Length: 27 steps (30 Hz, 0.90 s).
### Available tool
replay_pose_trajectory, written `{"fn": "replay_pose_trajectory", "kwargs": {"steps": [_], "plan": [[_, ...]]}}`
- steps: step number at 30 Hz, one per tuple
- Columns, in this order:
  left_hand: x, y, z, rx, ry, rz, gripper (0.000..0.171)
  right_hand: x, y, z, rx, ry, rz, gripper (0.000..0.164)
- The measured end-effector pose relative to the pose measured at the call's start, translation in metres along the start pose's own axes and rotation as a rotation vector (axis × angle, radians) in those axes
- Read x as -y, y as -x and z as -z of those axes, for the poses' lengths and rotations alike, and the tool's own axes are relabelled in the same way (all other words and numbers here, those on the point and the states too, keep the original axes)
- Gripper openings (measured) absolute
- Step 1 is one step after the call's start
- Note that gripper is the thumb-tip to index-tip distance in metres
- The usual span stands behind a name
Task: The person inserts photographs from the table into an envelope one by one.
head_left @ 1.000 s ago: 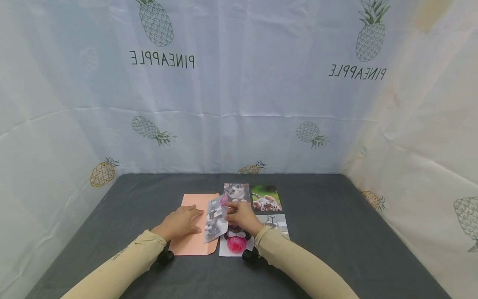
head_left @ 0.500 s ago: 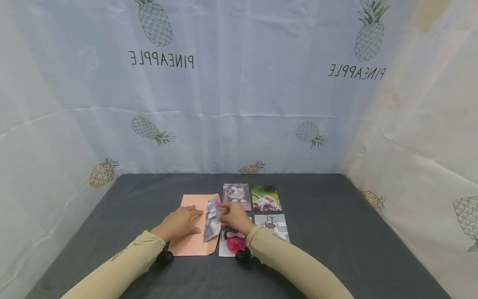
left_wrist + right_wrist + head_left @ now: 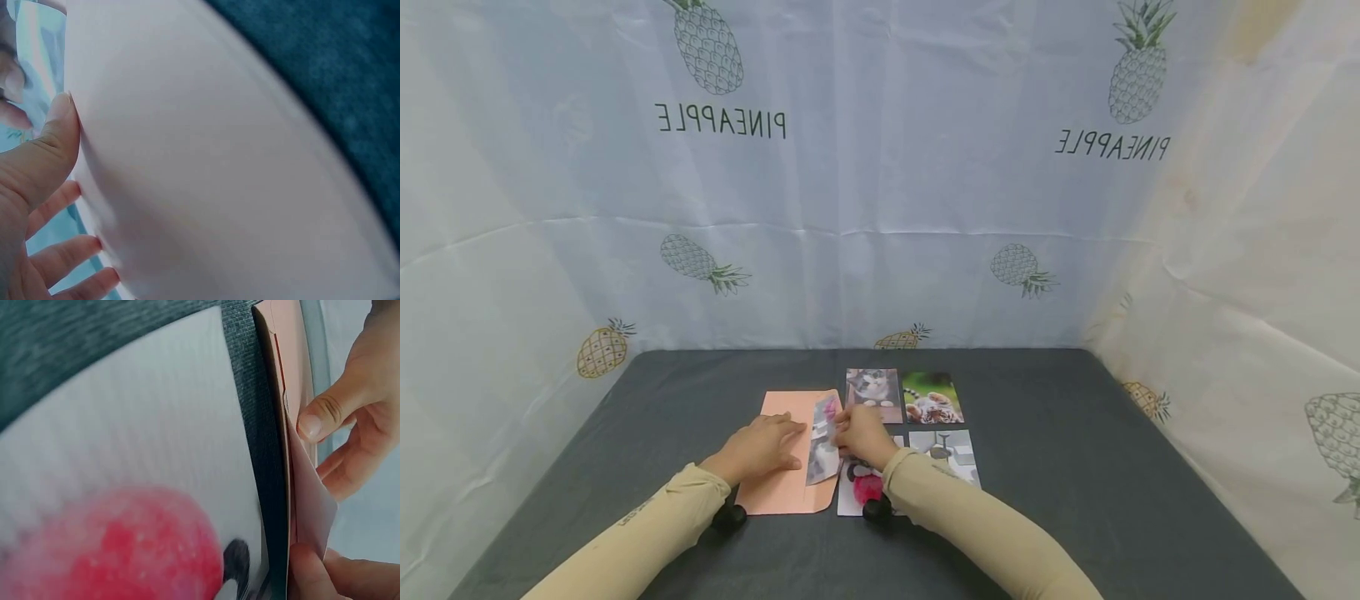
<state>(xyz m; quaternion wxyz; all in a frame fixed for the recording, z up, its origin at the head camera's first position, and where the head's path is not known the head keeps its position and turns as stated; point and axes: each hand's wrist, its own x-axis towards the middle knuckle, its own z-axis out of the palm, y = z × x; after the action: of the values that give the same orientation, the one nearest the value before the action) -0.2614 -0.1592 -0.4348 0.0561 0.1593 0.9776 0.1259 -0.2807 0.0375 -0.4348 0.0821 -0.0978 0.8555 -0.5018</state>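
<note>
Observed smooth, matt paper in the peach rectangular envelope (image 3: 777,492) and shiny, film-like gloss on the thin grey-and-pink photo print (image 3: 822,458). Noted smooth, paper-like stock in the white rectangular picture card with pink ball (image 3: 169,400), against rough, matt weave in the dark grey table cloth (image 3: 1037,467). Recorded matt, wrinkled fabric in the long beige sleeves (image 3: 985,525) and creased, faintly lustrous sheeting, cloth or plastic unclear, in the pale pineapple-printed backdrop (image 3: 880,167).
</note>
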Motion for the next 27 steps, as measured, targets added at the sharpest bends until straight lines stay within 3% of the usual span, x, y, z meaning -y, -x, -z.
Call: {"fn": "replay_pose_trajectory", "kwargs": {"steps": [13, 19, 27], "plan": [[-0.002, 0.001, 0.002, 0.005, -0.013, -0.001, 0.062, 0.003, 0.001, -0.007, 0.048, -0.132, -0.036, 0.031], [-0.001, 0.001, 0.001, 0.002, -0.001, -0.006, 0.062, 0.004, -0.002, -0.011, 0.045, -0.113, -0.061, 0.044], [-0.001, 0.003, 0.003, -0.001, 0.017, -0.008, 0.061, 0.006, -0.005, -0.015, 0.052, -0.094, -0.063, 0.045]]}}
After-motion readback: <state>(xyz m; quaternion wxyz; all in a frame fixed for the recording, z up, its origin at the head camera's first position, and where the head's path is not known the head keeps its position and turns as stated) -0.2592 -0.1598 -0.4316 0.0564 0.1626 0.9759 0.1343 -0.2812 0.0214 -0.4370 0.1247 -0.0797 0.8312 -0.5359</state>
